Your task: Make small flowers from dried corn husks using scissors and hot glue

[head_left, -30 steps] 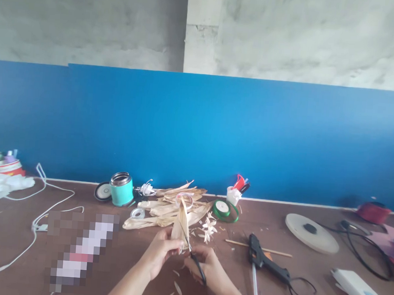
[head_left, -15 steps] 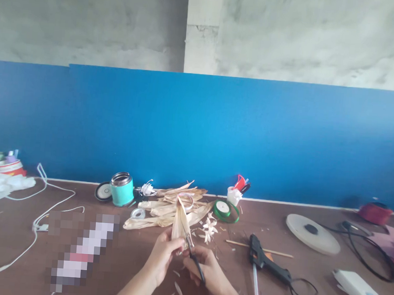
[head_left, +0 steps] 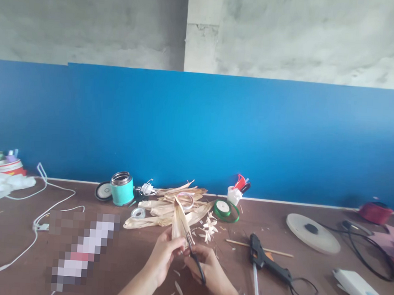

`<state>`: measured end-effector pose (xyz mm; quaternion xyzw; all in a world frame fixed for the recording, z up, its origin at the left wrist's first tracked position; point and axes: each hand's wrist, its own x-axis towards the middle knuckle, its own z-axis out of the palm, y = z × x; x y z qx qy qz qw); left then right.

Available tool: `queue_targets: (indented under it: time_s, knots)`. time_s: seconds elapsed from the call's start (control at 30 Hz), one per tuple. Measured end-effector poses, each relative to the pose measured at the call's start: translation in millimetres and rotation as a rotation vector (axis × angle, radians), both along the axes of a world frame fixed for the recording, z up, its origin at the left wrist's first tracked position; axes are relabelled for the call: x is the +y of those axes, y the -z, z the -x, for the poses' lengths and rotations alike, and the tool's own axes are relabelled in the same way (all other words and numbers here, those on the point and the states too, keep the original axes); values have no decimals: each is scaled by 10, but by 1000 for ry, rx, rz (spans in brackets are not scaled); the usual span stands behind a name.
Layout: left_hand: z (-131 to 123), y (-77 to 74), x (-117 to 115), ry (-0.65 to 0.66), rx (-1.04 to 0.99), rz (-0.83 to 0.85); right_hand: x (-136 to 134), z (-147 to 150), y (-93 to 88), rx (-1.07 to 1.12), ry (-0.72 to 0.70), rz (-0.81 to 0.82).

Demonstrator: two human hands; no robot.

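A dried corn husk stands upright, its lower end pinched by my left hand. My right hand grips black-handled scissors, whose blades point up and lie against the husk's right edge. Just behind my hands, more dried husks are piled on the table. Pale flower-shaped husk pieces lie to the right of the held husk. Small petal-like scraps are scattered below, between my forearms. The husk's bottom end is hidden by my left fingers.
On the brown table, a turquoise jar stands back left. Green ribbon and a white cup with tools are behind right. A black glue gun lies right, near a round lid. White cables run along the left.
The held husk has tilted slightly to the left at its tip. My hands and the scissors stay almost in the same place.
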<state>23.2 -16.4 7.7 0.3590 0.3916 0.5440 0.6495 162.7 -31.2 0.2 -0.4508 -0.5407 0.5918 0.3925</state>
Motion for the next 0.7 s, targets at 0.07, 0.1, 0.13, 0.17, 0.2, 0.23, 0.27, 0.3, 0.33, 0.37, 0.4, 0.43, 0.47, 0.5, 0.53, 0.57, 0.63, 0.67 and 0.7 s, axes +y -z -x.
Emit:
queue_targets:
  time_s: [0.07, 0.1, 0.13, 0.17, 0.2, 0.23, 0.27, 0.3, 0.33, 0.37, 0.4, 0.43, 0.47, 0.5, 0.53, 0.57, 0.63, 0.67, 0.7]
  knots:
    - [2, 11, 6, 4, -3, 8, 3, -3, 9, 11, -5, -14]
    - [3, 9, 7, 4, -3, 13, 5, -6, 15, 15, -7, -20]
    - [5, 2, 7, 4, -1, 16, 9, -10, 23, 14, -7, -20]
    - [8, -8, 7, 4, 1, 15, 13, -14, 31, 7, -6, -17]
    - [12, -21, 6, 5, 4, 13, 18, -19, 38, -5, -3, -12]
    - [17, -34, 5, 11, 8, 6, 23, -24, 45, -17, 1, -9]
    - [22, -46, 4, 22, 14, -2, 29, -29, 51, -30, 3, -6]
    - [28, -58, 4, 34, 19, -11, 34, -34, 56, -40, 1, -7]
    - [35, -67, 4, 45, 23, -18, 38, -37, 59, -45, -2, -9]
    - [41, -76, 4, 53, 25, -23, 40, -41, 61, -46, -7, -11]
    - [46, -84, 5, 58, 26, -26, 41, -43, 60, -45, -9, -10]
    - [51, -92, 6, 61, 27, -25, 40, -45, 58, -46, -12, -8]
    - [56, -99, 7, 62, 27, -21, 38, -46, 54, -48, -10, -7]
    - [62, -105, 9, 62, 26, -14, 34, -48, 48, -52, -6, -6]
    - [68, -108, 11, 64, 26, -4, 30, -49, 42, -58, -3, -4]
    - [75, -110, 14, 68, 25, 5, 27, -51, 36, -64, -2, -4]
    - [91, -103, 22, 78, 23, 19, 23, -56, 27, -68, -6, -9]
    - [99, -96, 27, 83, 22, 22, 22, -59, 26, -69, -8, -8]
    - [107, -88, 32, 88, 20, 23, 23, -61, 26, -67, -11, -7]
